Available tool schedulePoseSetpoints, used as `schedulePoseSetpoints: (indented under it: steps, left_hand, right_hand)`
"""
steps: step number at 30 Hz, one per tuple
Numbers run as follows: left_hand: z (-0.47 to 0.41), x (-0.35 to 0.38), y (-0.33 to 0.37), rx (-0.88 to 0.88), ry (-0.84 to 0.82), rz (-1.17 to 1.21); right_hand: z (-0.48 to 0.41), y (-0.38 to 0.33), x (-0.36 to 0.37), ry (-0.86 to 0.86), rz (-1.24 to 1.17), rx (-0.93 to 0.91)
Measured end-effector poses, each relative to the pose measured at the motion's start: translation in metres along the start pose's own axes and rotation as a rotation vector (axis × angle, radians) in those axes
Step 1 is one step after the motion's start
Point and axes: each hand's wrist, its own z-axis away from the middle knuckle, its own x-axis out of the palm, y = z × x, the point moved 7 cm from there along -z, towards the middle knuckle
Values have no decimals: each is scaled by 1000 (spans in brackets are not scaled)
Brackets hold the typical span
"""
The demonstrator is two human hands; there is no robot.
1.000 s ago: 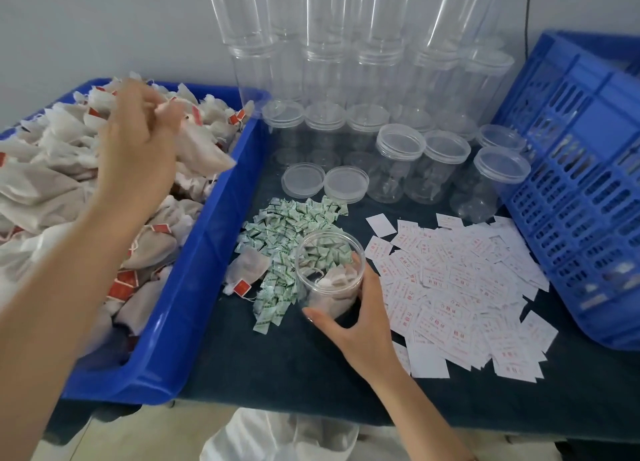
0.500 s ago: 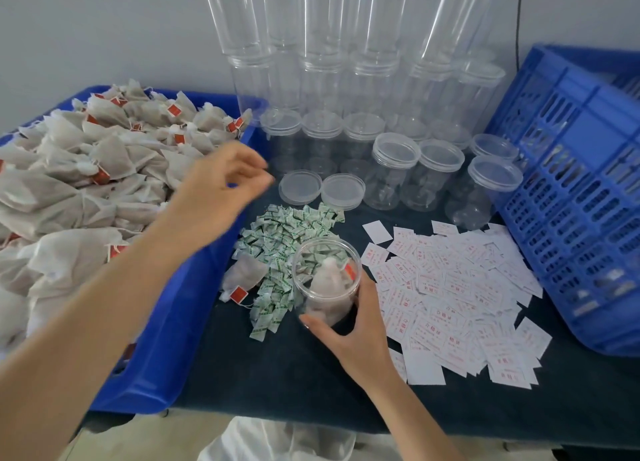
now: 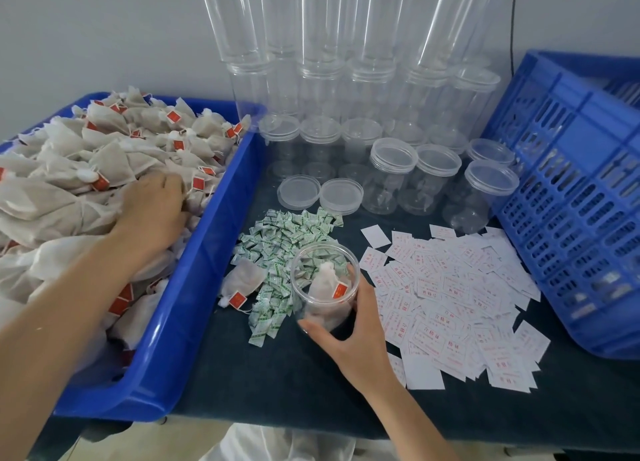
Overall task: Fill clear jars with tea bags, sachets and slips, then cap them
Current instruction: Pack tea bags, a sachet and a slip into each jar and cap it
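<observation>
My right hand (image 3: 356,343) grips an open clear jar (image 3: 325,287) standing on the dark cloth. White tea bags with a red tag lie inside the jar. My left hand (image 3: 156,211) rests palm down on the heap of tea bags (image 3: 86,169) in the blue tray (image 3: 194,287); its fingertips are buried among the bags, so any grip is hidden. A pile of green sachets (image 3: 287,239) lies just left of the jar, and white slips with red print (image 3: 460,294) spread to its right.
One loose tea bag (image 3: 242,280) lies on the cloth beside the sachets. Two loose lids (image 3: 299,192) sit behind them. Capped empty jars (image 3: 393,176) and tall stacks of jars (image 3: 322,79) stand at the back. A blue crate (image 3: 581,197) leans at the right.
My left hand carried a tea bag from the tray toward the jar, a red-tagged bag appeared inside it, and the hand has gone back onto the tray's heap. My right hand stayed on the jar.
</observation>
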Motion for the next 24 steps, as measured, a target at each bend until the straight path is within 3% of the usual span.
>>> schedulePoseSetpoints:
  steps: [12, 17, 20, 22, 24]
  left_hand:
    - [5, -8, 1, -31, 126, 125]
    - [10, -25, -6, -95, 306, 555]
    - [12, -29, -12, -120, 355, 615]
    - [12, -27, -15, -155, 341, 611]
    - [8, -17, -19, -229, 222, 628]
  right_hand:
    - [0, -1, 0, 3, -2, -9]
    - [-1, 0, 0, 6, -1, -9]
    - [-1, 0, 0, 2, -4, -9]
    - [0, 0, 0, 1, -2, -11]
    - [0, -1, 0, 1, -5, -10]
